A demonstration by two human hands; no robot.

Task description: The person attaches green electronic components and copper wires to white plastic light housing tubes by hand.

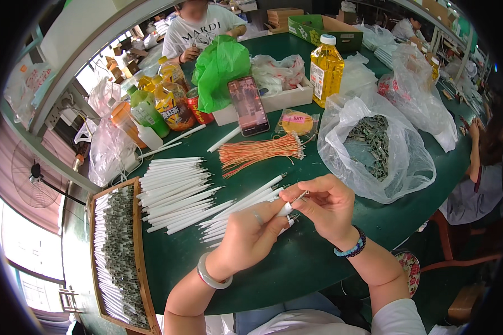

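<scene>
Over the near side of the green table (296,262), my left hand (248,237) is closed around a white tube (285,210), most of it hidden by the fingers. Pinched at its end by my right hand (327,204) is a thin metal piece (302,196), too small to make out fully. Several white tubes with metal tips (246,206) lie just beyond and beneath my left hand. A larger pile of plain white tubes (176,190) spreads to the left. Behind them rests a bundle of orange wires (257,153) with pale ends.
Right of my hands sits a clear plastic bag (332,131) of small metal parts (370,139). A wooden tray (140,245) of metal-ended tubes stands left. Further back are a phone (248,106), bottles (145,114), a yellow bottle (326,72) and a green bag (223,70). Other people sit around the table.
</scene>
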